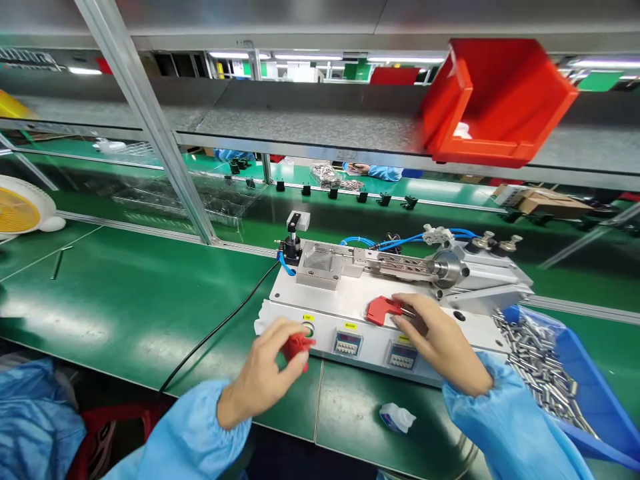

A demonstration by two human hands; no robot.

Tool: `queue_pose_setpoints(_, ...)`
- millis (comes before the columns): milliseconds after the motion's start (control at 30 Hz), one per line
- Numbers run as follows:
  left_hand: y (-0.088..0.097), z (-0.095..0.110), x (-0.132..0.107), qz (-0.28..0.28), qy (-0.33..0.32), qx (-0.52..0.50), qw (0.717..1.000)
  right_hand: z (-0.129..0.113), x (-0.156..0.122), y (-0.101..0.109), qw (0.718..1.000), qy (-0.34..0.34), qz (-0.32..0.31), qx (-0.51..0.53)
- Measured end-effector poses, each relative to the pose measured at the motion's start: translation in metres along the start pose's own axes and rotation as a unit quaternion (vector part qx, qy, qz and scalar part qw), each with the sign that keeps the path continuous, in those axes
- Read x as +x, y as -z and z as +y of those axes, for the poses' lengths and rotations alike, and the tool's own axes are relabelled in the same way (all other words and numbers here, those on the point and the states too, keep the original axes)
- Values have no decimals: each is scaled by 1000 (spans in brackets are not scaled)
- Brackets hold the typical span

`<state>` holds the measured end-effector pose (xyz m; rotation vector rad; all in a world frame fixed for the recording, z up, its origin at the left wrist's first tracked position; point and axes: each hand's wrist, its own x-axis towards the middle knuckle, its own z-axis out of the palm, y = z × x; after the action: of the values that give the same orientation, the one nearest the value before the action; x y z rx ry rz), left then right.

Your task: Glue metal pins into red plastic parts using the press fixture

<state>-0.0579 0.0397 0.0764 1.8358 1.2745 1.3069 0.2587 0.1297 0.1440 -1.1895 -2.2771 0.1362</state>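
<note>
My left hand (267,373) pinches a small red plastic part (299,345) in front of the white machine (345,300), close to its round green button (308,329). My right hand (434,337) rests on the machine's top, with its fingers closed on a second red plastic part (380,310) and what looks like a thin metal pin. Behind the hands, a metal fixture (325,263) and a pneumatic cylinder (440,267) lie across the machine. Both arms wear light blue sleeves.
A blue bin (595,380) full of small metal pins sits at the right. A small white bottle (396,418) lies on the green bench (125,307). A black cable (220,327) runs left from the machine. A red bin (495,100) stands on the shelf above; a fan (23,208) is at the far left.
</note>
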Motion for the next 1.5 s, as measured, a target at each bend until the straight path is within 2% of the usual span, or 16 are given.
queue_pose_setpoints(67,18,12,37,25,-57,53,997,2,-1,-4,1000,6,11,13)
queue_pose_setpoints(167,34,28,100,6,-111,161,981,2,0,-9,999,3,23,31)
queue_pose_setpoints(267,33,40,152,-36,-86,293,951,1,-1,-15,999,-2,37,33)
queue_pose_setpoints(367,22,52,179,-79,-25,420,904,0,-3,-19,998,-1,50,30)
queue_pose_setpoints(467,14,59,187,-122,10,506,854,1,-5,-20,998,4,52,24)
queue_pose_setpoints(600,10,58,186,-150,-22,560,814,3,-5,-21,999,9,48,18)
queue_pose_setpoints(733,8,49,181,-130,-46,576,806,2,-5,-20,999,10,49,9)
queue_pose_setpoints(800,7,43,173,-102,-63,567,815,1,-7,-21,999,10,53,6)
queue_pose_setpoints(933,9,28,156,-26,-108,499,860,0,-5,-23,998,8,65,9)
queue_pose_setpoints(1100,19,14,141,-14,-134,416,899,-5,-9,-12,995,16,77,67)
queue_pose_setpoints(1200,20,8,108,26,-209,366,907,-12,-38,0,985,-34,157,67)
queue_pose_setpoints(1300,13,-4,58,92,-269,330,900,-17,-82,1,956,-134,260,34)
queue_pose_setpoints(1333,10,-9,44,82,-274,323,902,-17,-95,-3,948,-165,269,36)
queue_pose_setpoints(1400,8,-18,23,37,-269,334,903,-14,-114,-10,943,-216,246,62)
queue_pose_setpoints(1500,12,-21,19,-41,-255,350,900,-4,-123,-16,944,-254,182,104)
